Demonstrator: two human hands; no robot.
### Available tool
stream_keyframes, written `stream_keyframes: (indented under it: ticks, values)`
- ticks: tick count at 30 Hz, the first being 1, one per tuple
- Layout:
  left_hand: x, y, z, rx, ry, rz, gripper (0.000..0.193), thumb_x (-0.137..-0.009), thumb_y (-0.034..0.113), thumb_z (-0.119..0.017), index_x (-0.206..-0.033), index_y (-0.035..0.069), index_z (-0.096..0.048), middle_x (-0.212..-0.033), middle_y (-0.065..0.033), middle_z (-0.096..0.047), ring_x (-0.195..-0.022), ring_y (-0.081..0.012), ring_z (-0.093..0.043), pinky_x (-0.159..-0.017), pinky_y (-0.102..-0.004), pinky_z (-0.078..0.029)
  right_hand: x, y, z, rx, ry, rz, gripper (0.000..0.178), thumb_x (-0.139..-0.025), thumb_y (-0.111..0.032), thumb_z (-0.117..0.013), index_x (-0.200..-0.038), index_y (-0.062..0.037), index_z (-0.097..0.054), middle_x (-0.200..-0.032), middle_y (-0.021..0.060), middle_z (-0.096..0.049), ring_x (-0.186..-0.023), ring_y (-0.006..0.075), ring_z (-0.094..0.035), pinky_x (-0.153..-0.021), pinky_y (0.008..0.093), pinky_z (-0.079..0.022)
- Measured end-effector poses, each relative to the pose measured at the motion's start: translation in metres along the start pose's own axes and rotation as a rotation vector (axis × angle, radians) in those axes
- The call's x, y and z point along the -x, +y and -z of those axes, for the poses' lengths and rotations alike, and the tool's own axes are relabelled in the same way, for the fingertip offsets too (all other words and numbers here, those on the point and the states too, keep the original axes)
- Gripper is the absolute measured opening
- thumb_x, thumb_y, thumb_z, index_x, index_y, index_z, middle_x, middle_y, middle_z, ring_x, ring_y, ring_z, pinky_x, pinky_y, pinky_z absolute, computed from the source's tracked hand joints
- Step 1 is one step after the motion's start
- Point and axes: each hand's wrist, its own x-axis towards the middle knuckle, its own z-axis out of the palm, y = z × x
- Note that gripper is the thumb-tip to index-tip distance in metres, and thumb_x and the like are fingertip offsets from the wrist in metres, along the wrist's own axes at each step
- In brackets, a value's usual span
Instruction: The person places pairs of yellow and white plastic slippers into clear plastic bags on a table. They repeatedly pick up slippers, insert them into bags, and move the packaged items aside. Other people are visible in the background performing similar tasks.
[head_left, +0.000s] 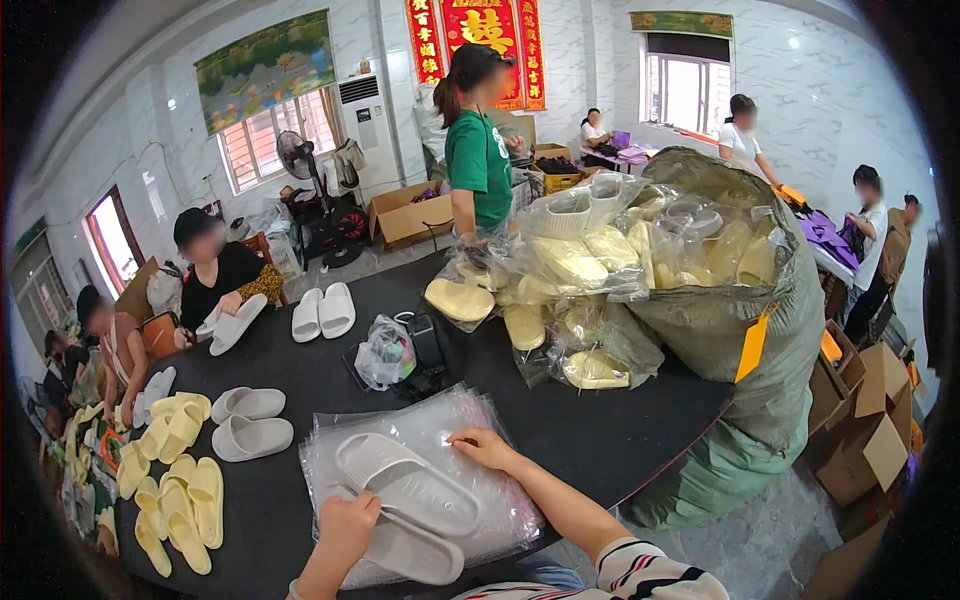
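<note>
Near: left fingers closed on the rim of the near grey slipper, which lies tilted over the near edge of my stack of clear bags. The far grey slipper rests on top of the stack, just beyond its mate. Right fingers bent, tips touching the stack's top on the right of that slipper; cannot tell whether they pinch any film. The stack sits on a black surface.

Left of the stack: another grey pair just beside it, then a cluster of pale yellow slippers farther out.

Just beyond the stack: a small clear bag with coloured contents, next to a black object I can't identify. Past these, a white pair.

Right of the stack and beyond: a heap of bagged yellow slippers against a big grey-green sack, an orange tag on its side.

Farther beyond the stack: to its left, a seated person in black with a white slipper in hand; straight past it, one standing in green. Deepest: black fan, red wall hangings.
</note>
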Motion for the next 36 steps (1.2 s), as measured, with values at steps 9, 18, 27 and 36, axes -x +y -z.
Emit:
stream_keyframes:
  ticks: [9, 18, 27, 36]
  values:
    - [0.035, 0.005, -0.009, 0.07, -0.029, 0.026, 0.01, -0.066, 0.008, -0.063, -0.074, 0.008, -0.057, -0.078, -0.0033, -0.056, -0.056, -0.0212, -0.06, -0.047, -0.0352, -0.043, 0.001, 0.0, -0.001, 0.009, 0.01, 0.021, 0.018, -0.092, -0.014, -0.062, -0.107, -0.0065, -0.069, -0.098, 0.0075, -0.07, -0.089, 0.0149, -0.064, -0.081, 0.0291, -0.05]
    - [0.04, 0.003, -0.024, 0.115, 0.052, 0.021, 0.014, -0.07, 0.009, -0.061, -0.083, 0.005, -0.062, -0.086, -0.007, -0.061, -0.072, -0.024, -0.061, -0.062, -0.0368, -0.05, 0.0, 0.009, -0.003, 0.057, 0.027, 0.053, 0.019, -0.091, -0.014, -0.062, -0.107, -0.007, -0.069, -0.099, 0.0099, -0.069, -0.088, 0.0191, -0.065, -0.081, 0.0308, -0.051]
    - [0.041, 0.002, -0.018, 0.182, 0.124, 0.17, 0.011, -0.077, 0.008, -0.064, -0.086, 0.004, -0.062, -0.09, -0.0105, -0.062, -0.075, -0.0298, -0.061, -0.066, -0.0413, -0.05, 0.002, -0.005, -0.001, 0.037, 0.01, -0.006, 0.018, -0.093, -0.014, -0.063, -0.107, -0.0074, -0.07, -0.099, 0.0066, -0.068, -0.089, 0.0138, -0.062, -0.08, 0.0271, -0.049]
    - [0.069, -0.048, -0.013, 0.117, 0.246, 0.299, 0.011, -0.078, 0.005, -0.064, -0.088, 0.004, -0.066, -0.086, -0.0087, -0.064, -0.074, -0.0281, -0.062, -0.065, -0.0397, -0.052, 0.006, -0.01, 0.001, 0.032, 0.038, -0.079, 0.018, -0.092, -0.012, -0.062, -0.107, -0.005, -0.069, -0.1, 0.0085, -0.07, -0.093, 0.0159, -0.064, -0.083, 0.0288, -0.05]
